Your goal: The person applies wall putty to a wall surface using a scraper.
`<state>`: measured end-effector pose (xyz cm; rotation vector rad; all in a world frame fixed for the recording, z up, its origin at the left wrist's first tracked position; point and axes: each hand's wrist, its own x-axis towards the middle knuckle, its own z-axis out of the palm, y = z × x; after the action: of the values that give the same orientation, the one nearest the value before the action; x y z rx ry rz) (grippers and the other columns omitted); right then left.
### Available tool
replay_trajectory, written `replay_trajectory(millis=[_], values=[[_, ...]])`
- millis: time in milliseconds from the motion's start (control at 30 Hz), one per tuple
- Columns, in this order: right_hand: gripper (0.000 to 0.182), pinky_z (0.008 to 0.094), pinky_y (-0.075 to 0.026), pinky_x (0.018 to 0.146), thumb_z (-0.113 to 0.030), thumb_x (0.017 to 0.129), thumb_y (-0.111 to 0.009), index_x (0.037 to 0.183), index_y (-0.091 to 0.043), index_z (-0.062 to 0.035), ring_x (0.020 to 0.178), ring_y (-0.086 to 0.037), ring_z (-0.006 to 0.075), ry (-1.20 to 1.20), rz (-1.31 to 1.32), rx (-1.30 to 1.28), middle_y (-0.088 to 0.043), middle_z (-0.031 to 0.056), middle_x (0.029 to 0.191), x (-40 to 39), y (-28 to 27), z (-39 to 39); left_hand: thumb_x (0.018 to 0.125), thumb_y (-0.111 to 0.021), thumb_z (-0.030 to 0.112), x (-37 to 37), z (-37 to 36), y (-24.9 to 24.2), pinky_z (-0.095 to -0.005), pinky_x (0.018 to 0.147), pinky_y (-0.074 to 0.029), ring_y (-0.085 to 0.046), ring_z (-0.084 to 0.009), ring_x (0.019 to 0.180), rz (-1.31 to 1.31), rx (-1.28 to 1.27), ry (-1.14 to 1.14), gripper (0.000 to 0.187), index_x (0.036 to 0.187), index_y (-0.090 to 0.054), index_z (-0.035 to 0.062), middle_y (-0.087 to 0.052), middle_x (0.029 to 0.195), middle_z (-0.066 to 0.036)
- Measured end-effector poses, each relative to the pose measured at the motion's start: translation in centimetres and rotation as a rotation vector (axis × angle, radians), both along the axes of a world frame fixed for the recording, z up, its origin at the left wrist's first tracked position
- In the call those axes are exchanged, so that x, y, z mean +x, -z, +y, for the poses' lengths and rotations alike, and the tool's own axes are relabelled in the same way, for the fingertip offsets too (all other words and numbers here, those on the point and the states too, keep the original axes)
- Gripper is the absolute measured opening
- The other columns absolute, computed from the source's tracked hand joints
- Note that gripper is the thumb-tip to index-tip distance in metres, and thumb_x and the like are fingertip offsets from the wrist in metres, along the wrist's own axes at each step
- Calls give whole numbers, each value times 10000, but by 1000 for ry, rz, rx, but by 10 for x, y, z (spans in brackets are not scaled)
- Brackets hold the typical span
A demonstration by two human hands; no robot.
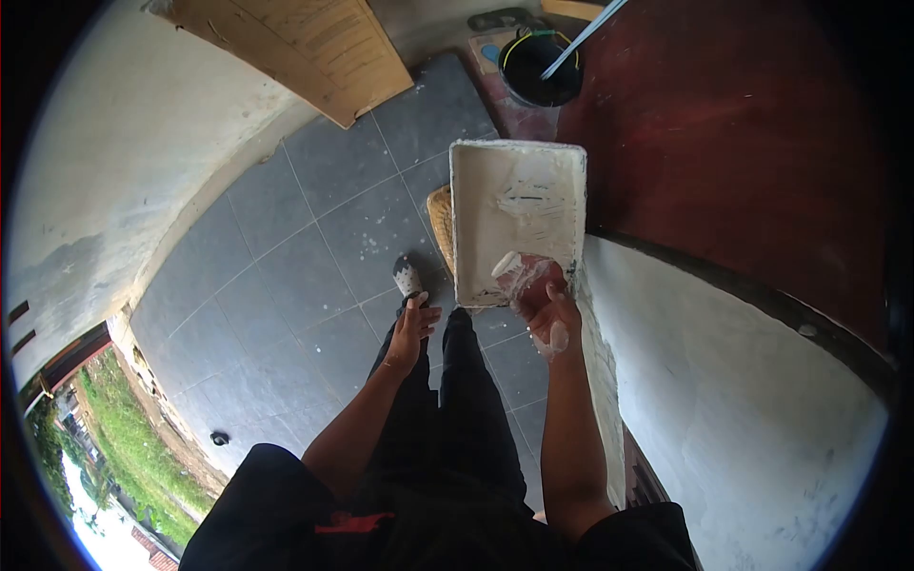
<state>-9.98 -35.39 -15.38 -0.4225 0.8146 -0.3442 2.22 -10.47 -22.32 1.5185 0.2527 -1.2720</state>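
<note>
My right hand (554, 322) is closed on a reddish, flat-looking piece (533, 274) smeared with white paste. I cannot make out its exact kind. White paste also clings to that hand near the wrist. Piece and hand are over the near end of a rectangular tub (459, 190), whose pale inside is coated with white material and dark streaks. Out to the left, my left hand (409, 331) hangs above the legs with its fingers apart and nothing in it.
Grey floor tiles (357, 233) carry white splatters. A yellowish object (440, 219) shows beside the tub. A black bucket (524, 71) with a pale stick stands beyond, near a dark red surface (724, 133). A cardboard piece (295, 48) leans at the back; a whitish wall (724, 352) runs right.
</note>
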Motion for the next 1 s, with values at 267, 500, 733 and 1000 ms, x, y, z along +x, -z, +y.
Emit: replay_trajectory(millis=[267, 500, 733, 1000], values=[[574, 420, -621, 801, -504, 1009, -502, 1426, -456, -112, 1136, -653, 265, 155, -153, 44, -616, 100, 1329, -8, -114, 8, 988, -247, 718, 9, -12, -71, -434, 1052, -413, -568, -309, 1254, -35, -132, 105, 883, 1511, -343, 12, -601, 1336, -204], [528, 485, -530, 959, -383, 1002, -377, 1437, -477, -100, 1264, -568, 321, 348, -577, 61, -589, 124, 1380, -21, -190, 32, 1010, -277, 668, 34, -65, -128, -421, 994, -436, -600, -275, 1176, -50, -411, 289, 785, 1475, -406, 49, -644, 1263, -171], [464, 552, -435, 1081, -342, 1018, -390, 1367, -520, -64, 1293, -542, 340, 819, -405, 76, -581, 155, 1382, -57, -262, 50, 993, -259, 706, 45, -133, -217, -449, 1037, -402, -546, -300, 1251, -203, -616, 564, 833, 1491, -391, 51, -593, 1336, -185], [467, 530, -467, 1067, -374, 1040, -413, 1371, -485, -52, 1274, -554, 331, 1104, -731, -592, -554, 146, 1389, -220, -499, 38, 1030, -324, 597, -38, -252, -420, -444, 1213, -192, -313, -310, 1475, -746, -1270, 740, 794, 1535, -298, -15, -369, 1562, -203]])
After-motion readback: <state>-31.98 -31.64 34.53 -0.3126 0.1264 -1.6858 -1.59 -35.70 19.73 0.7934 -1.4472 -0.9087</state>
